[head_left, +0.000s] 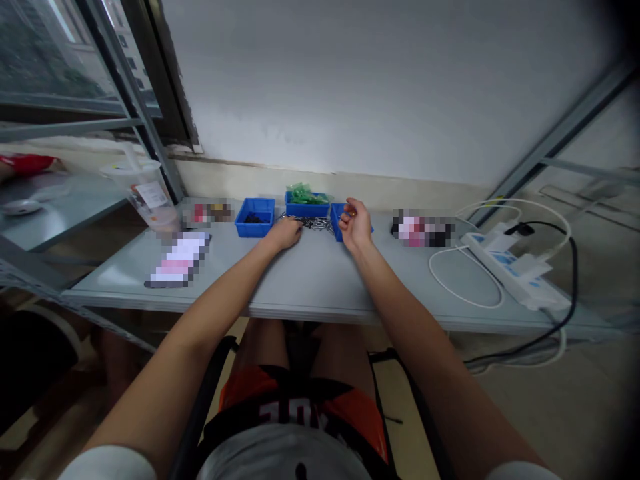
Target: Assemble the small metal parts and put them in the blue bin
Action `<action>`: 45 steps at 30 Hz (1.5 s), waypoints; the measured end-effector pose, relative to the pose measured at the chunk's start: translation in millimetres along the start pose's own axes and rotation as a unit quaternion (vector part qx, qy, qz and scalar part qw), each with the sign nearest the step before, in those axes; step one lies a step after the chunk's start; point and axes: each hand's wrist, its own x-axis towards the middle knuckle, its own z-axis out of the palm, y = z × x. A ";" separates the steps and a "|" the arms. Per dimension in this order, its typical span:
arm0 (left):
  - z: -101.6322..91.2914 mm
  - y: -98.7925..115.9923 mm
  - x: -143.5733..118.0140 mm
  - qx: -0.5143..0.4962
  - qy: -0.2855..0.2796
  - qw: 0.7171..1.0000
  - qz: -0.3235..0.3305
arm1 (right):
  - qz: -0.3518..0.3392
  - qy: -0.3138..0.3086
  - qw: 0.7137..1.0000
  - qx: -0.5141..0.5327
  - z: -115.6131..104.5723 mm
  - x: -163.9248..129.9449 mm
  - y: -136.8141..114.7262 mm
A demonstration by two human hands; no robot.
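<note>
Right now the person's right hand [356,223] is raised just over the near edge of a blue bin [341,215], its grip pinched on a small orange-brown piece [351,213] between thumb and fingertips; what the piece is, I cannot tell. The left hand [285,233] lies palm down on the table [310,280], fingers curled loosely at the left end of a heap of small dark metal parts [316,223]; whether that grip has closed on any of them cannot be made out. The heap sits between the two hands, just near of the middle bin.

That middle blue bin [306,208], at the far side, holds green pieces [305,194]. To its left stands another blue bin [255,217] with something dark inside. Further left a clear plastic cup [145,193] with a straw stands near the table's corner. On the right a white power strip [515,270] lies on the table, with a white cable [465,293] looping beside it and a black cable [573,267] running off the near edge.
</note>
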 end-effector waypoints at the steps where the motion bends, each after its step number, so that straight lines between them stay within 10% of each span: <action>1: -1.4 0.3 -0.7 -0.001 -0.001 1.000 0.000 | 0.004 -0.004 1.000 0.007 0.5 -0.7 0.4; 36: -9.5 9.5 -4.9 -0.089 0.011 0.993 -0.078 | -0.004 -0.108 0.990 -0.093 9.1 -13.4 3.2; 45: -6.9 8.7 2.4 -0.141 0.117 0.983 -0.026 | -0.021 -0.113 0.976 -0.187 8.9 -11.0 9.2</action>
